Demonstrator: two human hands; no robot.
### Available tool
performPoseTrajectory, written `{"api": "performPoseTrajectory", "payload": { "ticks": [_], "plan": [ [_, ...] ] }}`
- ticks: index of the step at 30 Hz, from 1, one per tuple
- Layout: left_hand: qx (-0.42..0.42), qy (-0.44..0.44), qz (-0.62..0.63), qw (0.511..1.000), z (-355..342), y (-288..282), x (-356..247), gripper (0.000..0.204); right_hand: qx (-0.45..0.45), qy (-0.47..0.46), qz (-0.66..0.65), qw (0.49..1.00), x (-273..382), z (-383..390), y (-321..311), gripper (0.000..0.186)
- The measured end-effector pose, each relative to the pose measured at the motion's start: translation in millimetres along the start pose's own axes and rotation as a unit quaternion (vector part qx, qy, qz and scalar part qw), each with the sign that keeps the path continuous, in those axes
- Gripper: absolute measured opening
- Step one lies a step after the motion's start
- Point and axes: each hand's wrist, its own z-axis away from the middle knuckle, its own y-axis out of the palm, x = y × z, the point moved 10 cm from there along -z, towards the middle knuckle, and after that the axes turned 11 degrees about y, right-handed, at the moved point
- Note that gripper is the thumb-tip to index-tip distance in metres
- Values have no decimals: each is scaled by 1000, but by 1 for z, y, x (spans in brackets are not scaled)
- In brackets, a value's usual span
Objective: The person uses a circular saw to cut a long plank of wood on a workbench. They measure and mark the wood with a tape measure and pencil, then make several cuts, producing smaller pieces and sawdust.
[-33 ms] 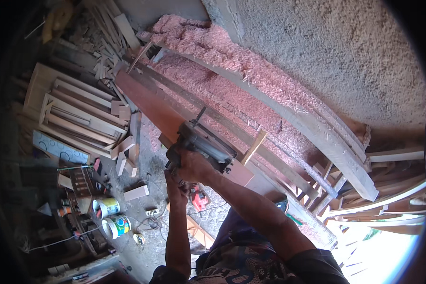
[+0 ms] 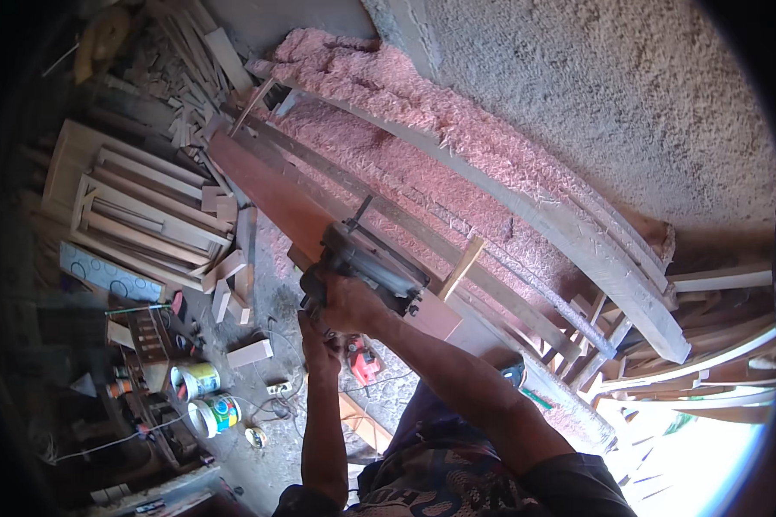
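Note:
A dark handheld power tool (image 2: 378,269) with a silvery metal part rests on a long reddish board (image 2: 272,191); its exact kind is hard to make out. My right hand (image 2: 353,303) is closed around the tool's handle. Just below it, my left hand (image 2: 319,346) has its fingers curled close against the near side of the tool, and what they grip is mostly hidden. The board slants from the upper left toward the middle, with its near end (image 2: 442,320) showing past the tool.
Pink wood shavings (image 2: 345,133) heap behind the board, among long beams (image 2: 526,194). Stacked wooden frames (image 2: 147,211) lie on the left. Two buckets (image 2: 214,415), a red power tool (image 2: 364,364) and cables are on the floor. A rough wall (image 2: 578,95) rises at upper right.

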Motion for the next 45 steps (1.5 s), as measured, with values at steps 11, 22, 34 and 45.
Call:
{"api": "performPoseTrajectory", "payload": {
  "ticks": [11,22,34,45],
  "plan": [
    [-24,-25,-60,998,-34,-14,-5,61,13,11,-23,1000,12,-27,5,65],
    [-43,-35,-64,996,-57,-10,-24,63,3,9,-29,1000,17,-67,17,64],
    [-29,-23,-48,998,-101,-15,-40,61,-13,-7,-11,1000,35,-109,27,64],
    [56,86,-82,991,-154,-4,-59,54,-24,-38,80,996,47,-149,36,63]
  ]
}}
